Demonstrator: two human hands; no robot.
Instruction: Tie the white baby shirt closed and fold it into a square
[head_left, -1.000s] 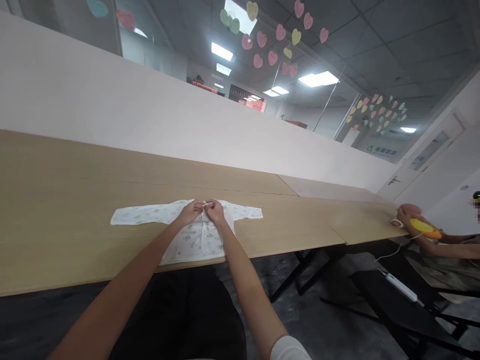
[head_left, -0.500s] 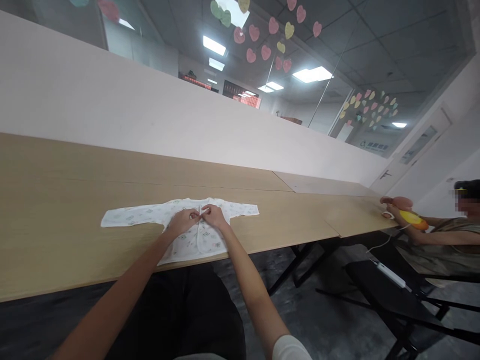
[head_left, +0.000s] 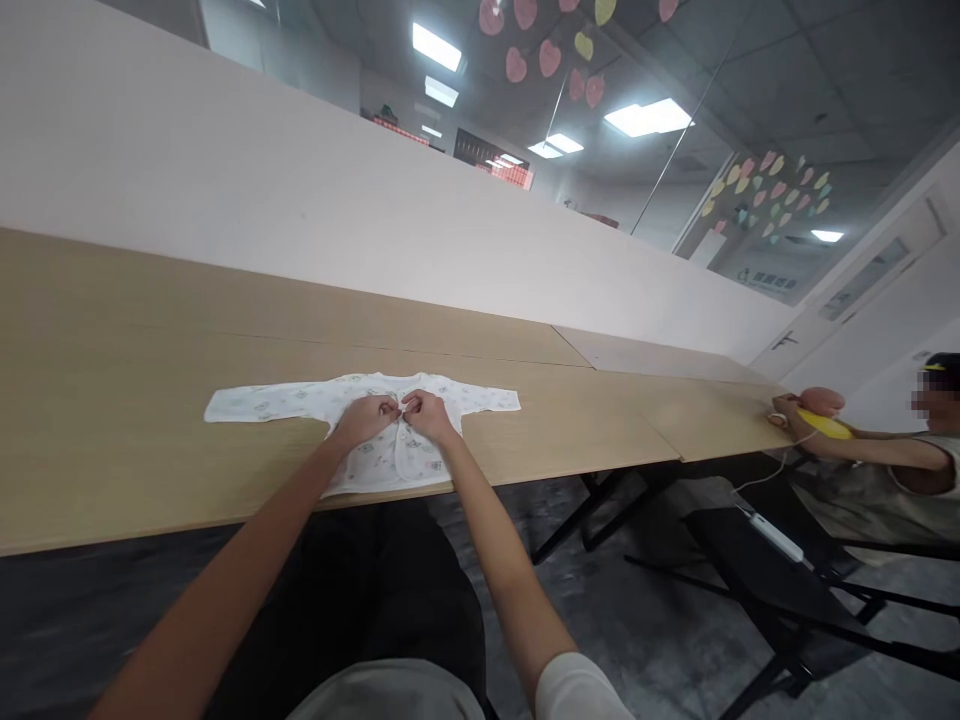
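Note:
A small white baby shirt (head_left: 379,460) with a faint print lies on the table, both long sleeves spread out sideways. At its front opening, just under the neckline, my left hand (head_left: 367,418) pinches the fabric edge from the left. My right hand (head_left: 426,414) pinches the same front edge from the right, its fingertips close to those of the left. Below the hands a small button shows on the front. The exact bit between the fingertips is too small to make out.
The long wooden table (head_left: 112,470) runs along a white half wall (head_left: 300,230) with glass above. At the far right a person (head_left: 892,470) sits handling a yellow and pinkish object (head_left: 823,422). A black chair (head_left: 757,560) holds a white power strip (head_left: 776,537).
My camera view has tilted down and shifted slightly, so the shirt appears higher. Both hands keep pinching the shirt front at nearly the same spot.

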